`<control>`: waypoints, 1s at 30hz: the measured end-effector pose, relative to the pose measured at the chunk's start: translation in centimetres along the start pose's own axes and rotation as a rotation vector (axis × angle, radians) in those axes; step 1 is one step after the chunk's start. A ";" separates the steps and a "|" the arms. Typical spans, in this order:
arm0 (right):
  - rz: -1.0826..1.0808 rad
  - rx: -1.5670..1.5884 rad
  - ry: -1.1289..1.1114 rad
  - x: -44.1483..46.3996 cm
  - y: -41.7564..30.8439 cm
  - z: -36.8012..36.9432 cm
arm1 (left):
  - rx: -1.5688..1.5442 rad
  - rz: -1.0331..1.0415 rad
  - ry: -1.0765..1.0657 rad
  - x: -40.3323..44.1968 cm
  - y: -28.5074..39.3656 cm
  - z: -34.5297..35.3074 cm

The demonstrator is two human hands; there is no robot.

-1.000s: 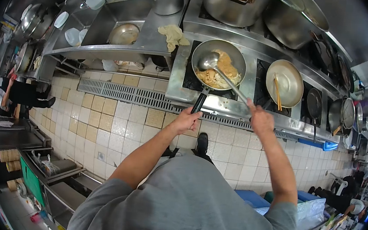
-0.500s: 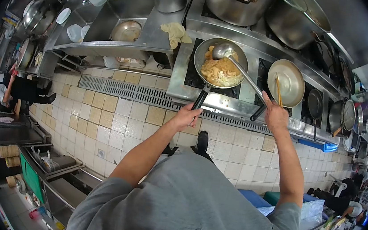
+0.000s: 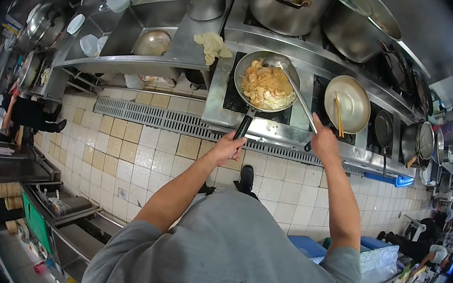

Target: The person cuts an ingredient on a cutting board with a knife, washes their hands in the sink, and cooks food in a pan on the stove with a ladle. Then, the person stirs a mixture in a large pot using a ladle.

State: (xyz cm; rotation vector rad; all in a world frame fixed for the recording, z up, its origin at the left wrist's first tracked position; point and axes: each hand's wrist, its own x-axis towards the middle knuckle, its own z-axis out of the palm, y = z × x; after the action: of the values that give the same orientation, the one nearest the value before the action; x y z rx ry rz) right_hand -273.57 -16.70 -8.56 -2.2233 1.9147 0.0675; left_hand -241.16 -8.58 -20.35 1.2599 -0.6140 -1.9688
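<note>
Shifting since a second ago, the ladle [image 3: 301, 99] is now lying with its bowl by the far edge of the pan [image 3: 250, 61] instead of over its left part. Nearest, the person's grey shirt [image 3: 215, 251] is filling the bottom of the view, both forearms reaching forward. Open tiled floor [image 3: 150, 158] is stretching left and right between body and stove [image 3: 285, 131], and a slotted drain [image 3: 152, 117] is running across it. The left hand [image 3: 228, 148] is gripping the pan's black handle [image 3: 243, 127], which is jutting over the stove's front edge; the right hand [image 3: 325, 145] is gripping the ladle's shaft. Beyond the left hand and forward-left of the right, the pan is sitting on a burner, holding chunky yellowish food [image 3: 263, 82]. To its right, a second pan [image 3: 356, 105] is carrying chopsticks [image 3: 338, 114]; to its left, a cloth [image 3: 212, 46] is lying at a counter's corner. Farther back, two large pots [image 3: 287, 10] are standing.
</note>
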 end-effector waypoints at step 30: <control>0.186 1.112 -0.185 -10.0 -6.9 -5.5 | 0.037 -0.020 -0.006 0.0 0.8 -0.5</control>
State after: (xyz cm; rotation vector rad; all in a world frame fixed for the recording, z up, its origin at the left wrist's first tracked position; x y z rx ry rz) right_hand -268.88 -7.01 -0.59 -1.2381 1.4638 -0.5885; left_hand -240.48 -9.11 -19.99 1.2878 -0.6459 -1.9867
